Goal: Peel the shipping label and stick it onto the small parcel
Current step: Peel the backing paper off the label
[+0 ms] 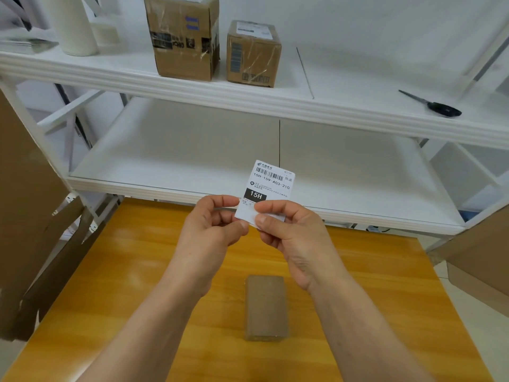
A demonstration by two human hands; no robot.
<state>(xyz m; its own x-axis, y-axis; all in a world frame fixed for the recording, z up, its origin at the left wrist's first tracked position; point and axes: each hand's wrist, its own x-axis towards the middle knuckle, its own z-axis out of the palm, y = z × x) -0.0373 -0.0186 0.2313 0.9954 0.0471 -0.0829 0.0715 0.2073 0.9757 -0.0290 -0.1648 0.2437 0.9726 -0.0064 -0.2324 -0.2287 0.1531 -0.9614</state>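
A white shipping label with a barcode and a black "15H" block is held upright in the air above the table. My left hand pinches its lower left edge between thumb and fingers. My right hand pinches the lower right corner, where a white flap stands off at the bottom. The small parcel, a plain brown box, lies flat on the yellow wooden table below my wrists, untouched.
A white shelf unit stands behind the table. Its top shelf holds two taped cardboard boxes, a white cylinder and black scissors at the right. Flattened cardboard leans at the left, more cardboard at the right.
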